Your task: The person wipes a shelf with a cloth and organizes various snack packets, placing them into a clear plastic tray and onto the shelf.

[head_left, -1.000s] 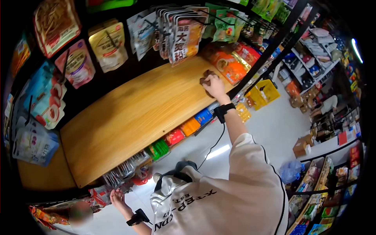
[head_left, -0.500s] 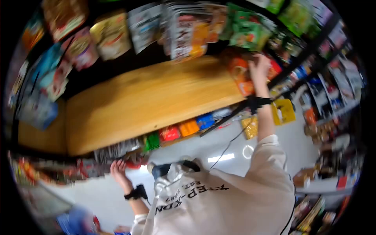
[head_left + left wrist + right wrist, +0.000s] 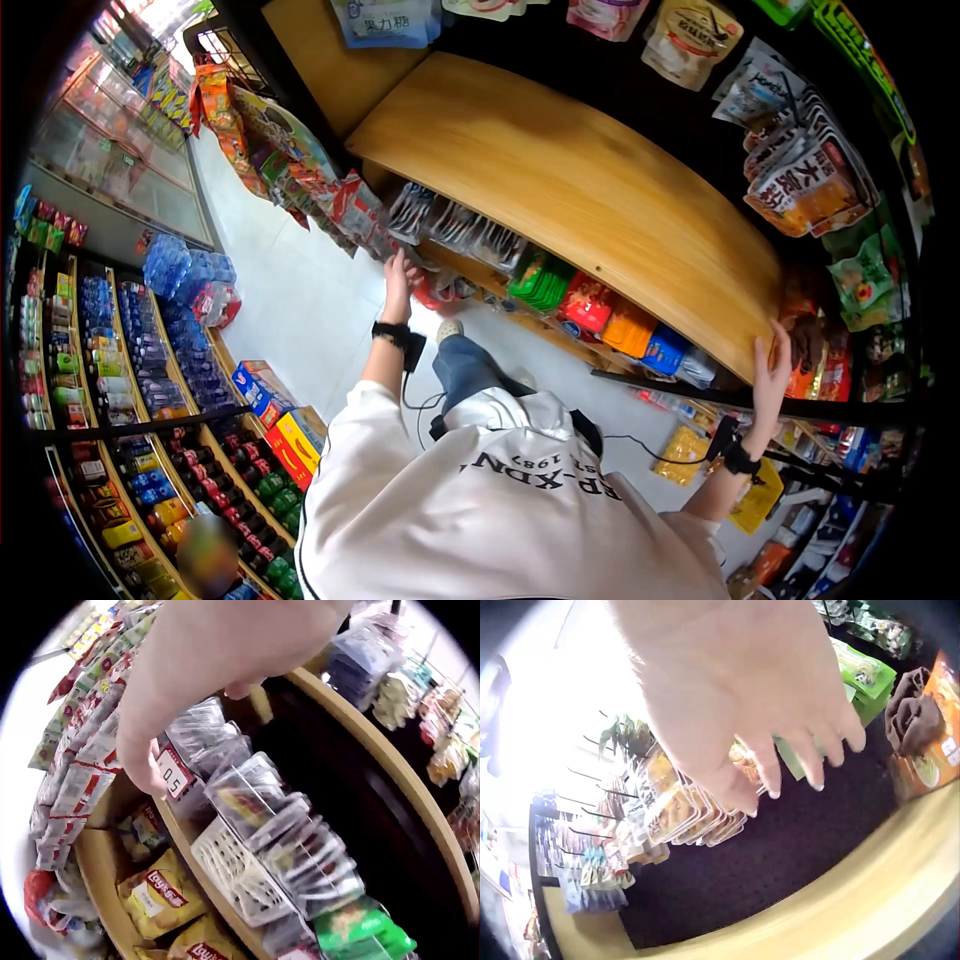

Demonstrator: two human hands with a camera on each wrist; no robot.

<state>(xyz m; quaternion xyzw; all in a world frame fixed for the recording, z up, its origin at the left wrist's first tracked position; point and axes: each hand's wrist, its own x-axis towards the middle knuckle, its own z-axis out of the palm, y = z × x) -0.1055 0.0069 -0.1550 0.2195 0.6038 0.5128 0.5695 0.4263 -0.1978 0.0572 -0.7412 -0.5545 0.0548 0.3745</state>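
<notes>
My right hand (image 3: 770,370) is at the right end of the bare wooden shelf board (image 3: 570,180), its fingers spread and holding nothing. Beside it, a crumpled brown cloth (image 3: 915,724) lies against an orange packet (image 3: 946,705) in the right wrist view. Lower down and to the left, my left hand (image 3: 398,285) hangs with loosely bent fingers, empty. The left wrist view puts its fingertips close to a price tag (image 3: 174,776) on the lower shelf edge, near clear plastic packs (image 3: 247,799) standing in a row.
Packets (image 3: 810,185) hang on hooks above and behind the board. Below it sit green packs (image 3: 540,280), red packs (image 3: 588,302) and a white basket (image 3: 232,877). Yellow chip bags (image 3: 161,892) fill a lower bin. Drink shelves (image 3: 150,400) stand on the left across the floor.
My right hand has let go of the brown cloth, leaving it on the orange packets, and drawn back to the board's end. The head view has swung left, bringing drink shelves into sight.
</notes>
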